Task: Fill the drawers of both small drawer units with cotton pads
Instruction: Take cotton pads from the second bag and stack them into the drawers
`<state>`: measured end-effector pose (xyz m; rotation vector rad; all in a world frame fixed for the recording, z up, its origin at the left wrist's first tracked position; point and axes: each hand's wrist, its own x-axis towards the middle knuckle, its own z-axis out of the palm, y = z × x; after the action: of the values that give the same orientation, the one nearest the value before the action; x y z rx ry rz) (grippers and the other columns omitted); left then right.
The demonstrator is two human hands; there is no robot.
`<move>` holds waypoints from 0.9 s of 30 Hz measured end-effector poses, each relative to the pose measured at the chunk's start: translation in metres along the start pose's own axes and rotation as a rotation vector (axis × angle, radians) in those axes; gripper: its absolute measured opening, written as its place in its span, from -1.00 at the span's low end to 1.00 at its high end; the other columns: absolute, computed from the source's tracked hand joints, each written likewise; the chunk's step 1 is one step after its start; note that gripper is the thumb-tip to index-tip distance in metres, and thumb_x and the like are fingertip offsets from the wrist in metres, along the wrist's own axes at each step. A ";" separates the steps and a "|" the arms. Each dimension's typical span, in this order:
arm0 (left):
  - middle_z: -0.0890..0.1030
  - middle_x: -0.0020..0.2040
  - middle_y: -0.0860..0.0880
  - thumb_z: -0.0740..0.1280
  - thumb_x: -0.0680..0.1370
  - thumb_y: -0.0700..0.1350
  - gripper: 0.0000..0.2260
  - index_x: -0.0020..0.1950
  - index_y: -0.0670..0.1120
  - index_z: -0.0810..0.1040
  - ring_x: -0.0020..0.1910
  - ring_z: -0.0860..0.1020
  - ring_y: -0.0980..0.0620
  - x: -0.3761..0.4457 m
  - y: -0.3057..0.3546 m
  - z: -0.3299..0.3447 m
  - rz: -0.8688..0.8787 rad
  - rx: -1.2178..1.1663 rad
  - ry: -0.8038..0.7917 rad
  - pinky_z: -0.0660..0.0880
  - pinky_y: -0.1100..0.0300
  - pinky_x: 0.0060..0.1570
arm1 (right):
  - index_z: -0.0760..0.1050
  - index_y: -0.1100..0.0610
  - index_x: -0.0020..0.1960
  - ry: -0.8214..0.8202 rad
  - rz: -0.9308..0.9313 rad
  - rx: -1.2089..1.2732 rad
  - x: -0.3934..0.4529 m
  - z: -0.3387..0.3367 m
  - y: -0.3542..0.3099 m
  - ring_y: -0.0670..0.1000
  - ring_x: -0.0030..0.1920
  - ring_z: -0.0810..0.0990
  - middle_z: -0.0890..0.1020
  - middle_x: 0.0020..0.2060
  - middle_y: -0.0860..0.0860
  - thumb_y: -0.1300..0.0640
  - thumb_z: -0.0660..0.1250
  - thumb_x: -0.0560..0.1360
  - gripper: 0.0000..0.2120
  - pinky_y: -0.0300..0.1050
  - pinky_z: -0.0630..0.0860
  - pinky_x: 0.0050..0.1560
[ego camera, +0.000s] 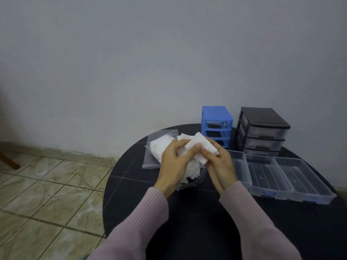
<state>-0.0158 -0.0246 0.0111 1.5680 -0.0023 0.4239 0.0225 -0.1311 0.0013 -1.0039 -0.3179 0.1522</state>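
Sleeves (249, 218), pink ribbed knit, sit nearest me; beyond them both my hands meet above the black round table (131, 184). Left hand (174, 162): fingers curled round a stack of white cotton pads (201, 149), thumb on top. Right hand (219, 166): fingers curled under the same stack, pinching its far end. Pads are square-cut, flat, soft white, stack tilted up toward the wall.

Under my hands: a clear drawer (195, 180) with loose pads in it, partly hidden by my left wrist. Left of and beyond my left hand: a clear plastic bag (152, 147) with more white pads inside, lying flat. No print readable on bag or anything else.

Right of my right hand: three clear drawers (281, 177), side by side, touching, the nearest one partly hidden behind my right hand. Beyond my right hand: blue drawer unit (216, 124), slots open, no drawers seated. Just right of it, black drawer unit (262, 130), translucent drawers in place.

Table edge curves close on the left of my left arm; tiled floor (47, 184) beyond it. Bare tabletop lies between my forearms.
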 end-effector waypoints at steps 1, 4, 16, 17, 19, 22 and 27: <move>0.58 0.02 -0.06 0.39 0.45 0.00 -0.84 -0.03 -0.02 0.62 0.07 0.56 0.01 0.001 -0.001 -0.001 0.013 0.027 0.033 0.53 0.06 0.10 | 0.53 0.09 0.08 0.008 -0.019 -0.042 -0.001 0.000 0.000 -0.02 -0.01 0.63 0.64 0.00 0.03 0.23 0.34 0.39 -0.73 -0.20 0.60 -0.13; 0.60 -0.04 -0.12 0.40 0.48 -0.10 -0.84 -0.03 -0.17 0.63 0.03 0.56 -0.09 0.007 -0.007 -0.005 0.028 0.061 0.107 0.54 0.08 0.02 | 0.51 0.06 0.02 0.028 -0.085 -0.165 -0.001 0.000 0.001 -0.08 -0.07 0.62 0.62 -0.05 -0.05 0.28 0.33 0.44 -0.80 -0.22 0.60 -0.15; 0.59 -0.07 -0.01 0.51 0.37 -0.14 -0.88 -0.16 -0.13 0.63 -0.03 0.54 0.14 0.005 -0.004 -0.014 0.164 0.192 0.125 0.55 0.14 -0.01 | 0.49 0.05 -0.13 0.012 -0.325 -0.517 0.002 -0.010 0.006 -0.03 -0.09 0.62 0.62 -0.16 -0.06 0.28 0.42 0.40 -0.83 -0.19 0.58 -0.05; 0.59 -0.06 0.00 0.51 0.37 -0.13 -0.88 -0.15 -0.11 0.63 -0.01 0.54 0.14 0.005 -0.003 -0.014 0.181 0.209 0.116 0.54 0.18 -0.01 | 0.49 0.05 -0.14 0.022 -0.343 -0.535 0.002 -0.010 0.006 -0.04 -0.08 0.61 0.61 -0.16 -0.05 0.28 0.42 0.40 -0.82 -0.21 0.57 -0.04; 0.58 -0.02 0.01 0.48 0.41 -0.10 -0.88 -0.11 -0.09 0.64 0.02 0.54 0.13 0.005 -0.001 -0.014 0.180 0.212 0.075 0.53 0.22 -0.01 | 0.48 0.06 -0.14 0.038 -0.359 -0.534 0.003 -0.011 0.005 -0.11 -0.09 0.60 0.60 -0.16 -0.04 0.30 0.41 0.40 -0.82 -0.27 0.55 -0.04; 0.58 0.02 -0.11 0.31 0.54 -0.10 -0.84 -0.05 -0.15 0.64 0.03 0.56 0.03 0.003 0.004 -0.013 0.050 0.047 0.025 0.53 0.23 -0.04 | 0.47 0.09 -0.14 0.044 -0.327 -0.462 0.003 -0.012 0.003 -0.19 -0.12 0.60 0.59 -0.16 -0.04 0.33 0.38 0.41 -0.83 -0.34 0.53 -0.10; 0.59 -0.19 0.19 0.36 0.49 -0.12 -0.91 -0.10 -0.02 0.67 0.00 0.53 0.13 0.008 0.006 -0.020 0.032 0.072 -0.044 0.46 0.32 0.02 | 0.46 0.13 -0.14 0.020 -0.288 -0.381 0.004 -0.012 0.001 -0.21 -0.14 0.60 0.59 -0.15 -0.01 0.33 0.35 0.42 -0.86 -0.34 0.53 -0.14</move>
<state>-0.0155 -0.0036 0.0181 1.6498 -0.0470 0.4187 0.0300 -0.1389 -0.0045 -1.3217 -0.4810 -0.1869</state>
